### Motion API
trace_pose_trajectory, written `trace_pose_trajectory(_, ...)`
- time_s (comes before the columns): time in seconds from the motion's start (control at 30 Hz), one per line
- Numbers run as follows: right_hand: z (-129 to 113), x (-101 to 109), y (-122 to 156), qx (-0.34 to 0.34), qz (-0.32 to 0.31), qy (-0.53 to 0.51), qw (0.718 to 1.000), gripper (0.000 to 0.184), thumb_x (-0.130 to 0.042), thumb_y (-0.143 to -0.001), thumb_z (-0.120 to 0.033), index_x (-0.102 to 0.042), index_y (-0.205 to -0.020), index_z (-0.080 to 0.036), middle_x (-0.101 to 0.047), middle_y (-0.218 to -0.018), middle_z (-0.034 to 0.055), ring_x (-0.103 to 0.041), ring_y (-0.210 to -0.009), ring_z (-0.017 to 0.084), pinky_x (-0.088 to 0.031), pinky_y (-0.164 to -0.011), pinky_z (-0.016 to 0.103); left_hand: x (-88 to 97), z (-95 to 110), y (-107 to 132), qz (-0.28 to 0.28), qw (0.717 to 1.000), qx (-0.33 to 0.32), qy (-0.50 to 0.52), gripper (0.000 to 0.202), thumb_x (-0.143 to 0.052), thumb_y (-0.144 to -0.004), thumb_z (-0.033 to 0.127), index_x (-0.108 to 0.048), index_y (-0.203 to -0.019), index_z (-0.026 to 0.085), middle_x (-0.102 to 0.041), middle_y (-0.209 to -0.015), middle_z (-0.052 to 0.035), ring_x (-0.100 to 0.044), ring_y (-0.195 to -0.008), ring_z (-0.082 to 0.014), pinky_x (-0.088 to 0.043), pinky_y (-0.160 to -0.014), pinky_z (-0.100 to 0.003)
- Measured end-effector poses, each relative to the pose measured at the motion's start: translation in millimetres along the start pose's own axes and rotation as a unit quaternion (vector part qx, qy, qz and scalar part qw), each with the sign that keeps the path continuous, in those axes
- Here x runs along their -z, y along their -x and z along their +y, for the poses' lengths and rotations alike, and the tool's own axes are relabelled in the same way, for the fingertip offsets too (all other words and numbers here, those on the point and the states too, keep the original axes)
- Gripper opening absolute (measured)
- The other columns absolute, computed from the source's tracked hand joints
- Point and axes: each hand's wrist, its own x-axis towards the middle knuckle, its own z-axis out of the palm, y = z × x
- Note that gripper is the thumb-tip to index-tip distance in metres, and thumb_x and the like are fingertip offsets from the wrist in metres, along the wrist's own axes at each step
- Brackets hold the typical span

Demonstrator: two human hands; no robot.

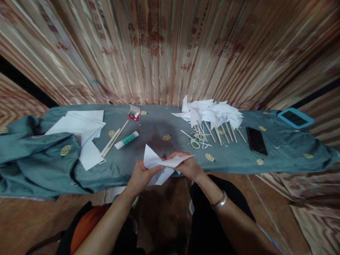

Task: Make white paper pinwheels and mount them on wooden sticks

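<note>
A white paper pinwheel [163,173] is held between my two hands at the table's near edge, its folded blades sticking up and out. My left hand [143,174] pinches it from the left, the thumb pressed near its middle. From the right, my right hand [188,166] is closed on it, with its fingers partly behind the paper. Beyond my hands lie a glue stick [126,140], thin wooden sticks [115,138] and a small open red box [134,114] of metal pins. Several finished white pinwheels [212,112] on sticks lie together at the back right.
White paper sheets [89,127] lie at the left on the green tablecloth [164,122]. Green-handled scissors [195,143] rest among paper strips. A black phone [256,141] and a blue-framed device [295,118] are at the right. A curtain [159,53] hangs behind the table.
</note>
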Motion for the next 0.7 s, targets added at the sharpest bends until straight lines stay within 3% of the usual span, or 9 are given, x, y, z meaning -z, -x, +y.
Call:
trace_pose_trajectory(0.43, -0.7, -8.2, -5.0, -0.065, 0.021, -0.103, 0.992, 0.026, -0.079, -0.057, -0.034, -0.066, -0.071, -0.016, -0.058, -0.064, -0.003, -0.047, -0.058, 0.011, -0.034, -0.055, 0.022, 4.3, -5.6, -10.3, 0.027, 1.0, 0.007, -0.014, 0.024, -0.08, -0.049, 0.028, -0.075, -0.069, 0.014, -0.074, -0.067, -0.0055, -0.066, -0.061, -0.0193, -0.052, -0.061, -0.027)
trace_pose_trajectory(0.7, -9.4, -8.6, -7.3, -0.086, 0.034, -0.118, 0.989, 0.024, -0.081, -0.053, -0.03, -0.067, -0.067, -0.016, -0.06, -0.064, -0.003, -0.048, -0.06, 0.011, -0.037, -0.057, 0.023, 3.7, -4.4, -12.6, 0.051, 0.998, 0.003, -0.037, 0.025, -0.079, -0.049, 0.03, -0.075, -0.067, 0.014, -0.075, -0.069, -0.0066, -0.067, -0.063, -0.021, -0.053, -0.061, -0.027)
